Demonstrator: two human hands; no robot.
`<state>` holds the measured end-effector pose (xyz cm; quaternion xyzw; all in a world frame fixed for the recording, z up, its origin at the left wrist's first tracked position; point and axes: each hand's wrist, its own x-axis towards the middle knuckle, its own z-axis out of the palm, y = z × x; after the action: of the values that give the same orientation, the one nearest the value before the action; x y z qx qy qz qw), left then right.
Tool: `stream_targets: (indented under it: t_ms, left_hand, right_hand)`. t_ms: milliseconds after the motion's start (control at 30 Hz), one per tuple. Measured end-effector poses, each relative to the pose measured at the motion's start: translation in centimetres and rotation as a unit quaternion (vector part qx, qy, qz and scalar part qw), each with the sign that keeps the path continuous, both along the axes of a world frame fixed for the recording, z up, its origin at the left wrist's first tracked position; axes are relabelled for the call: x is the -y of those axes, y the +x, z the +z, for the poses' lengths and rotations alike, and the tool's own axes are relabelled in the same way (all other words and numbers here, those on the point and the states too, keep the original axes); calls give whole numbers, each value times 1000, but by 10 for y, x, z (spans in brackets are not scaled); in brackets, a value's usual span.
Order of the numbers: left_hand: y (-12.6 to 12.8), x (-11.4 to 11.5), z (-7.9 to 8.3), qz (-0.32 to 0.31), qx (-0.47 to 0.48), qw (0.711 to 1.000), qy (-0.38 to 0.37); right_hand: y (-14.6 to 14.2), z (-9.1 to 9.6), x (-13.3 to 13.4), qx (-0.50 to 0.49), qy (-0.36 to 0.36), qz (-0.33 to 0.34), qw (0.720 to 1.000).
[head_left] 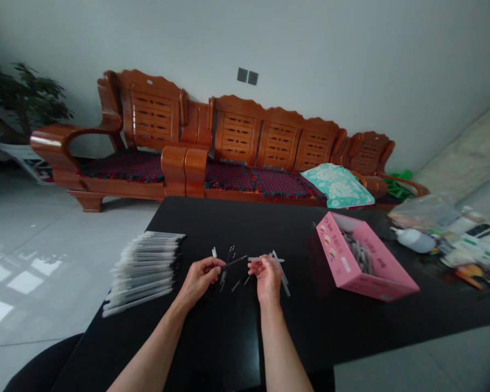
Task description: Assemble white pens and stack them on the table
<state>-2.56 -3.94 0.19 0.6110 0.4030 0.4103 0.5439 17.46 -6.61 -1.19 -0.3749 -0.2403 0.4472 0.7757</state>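
Pinched in the fingertips of my left hand (201,277) is a thin dark pen refill (237,262), its narrow tip pointing right. My right hand (268,280), palm partly up, grips a translucent white pen barrel (253,259) lying level across its fingers. A small gap separates the refill's tip from the barrel's left end. Several dark refills (224,277) lie loose on the table beside and between the hands. Right of my right hand, more white barrels (285,282) rest on the tabletop, partly covered by it. A white piece (214,252) shows just behind my left fingers.
Many white pens with dark ends (147,267) lie in a row on the black table (228,332) at left. On the right stands an open pink box (371,280) with grey-white pieces inside. Beyond it are a white bottle (414,239) and clutter. A wooden sofa (237,130) lies behind.
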Motion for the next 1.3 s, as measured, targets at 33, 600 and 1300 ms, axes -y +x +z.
stream_targets:
  t_ms: [33,600,1300]
  left_hand:
    - [0,0,0,2,0,1000,-2]
    - [-1,1,4,15,-37,999,9]
    - [38,4,3,-10,131,991,-7]
  right_hand:
    - [0,0,0,0,1,0,1000]
    - [-2,2,1,10,-7,8,1000]
    - [-21,4,4,73,-44,100,991]
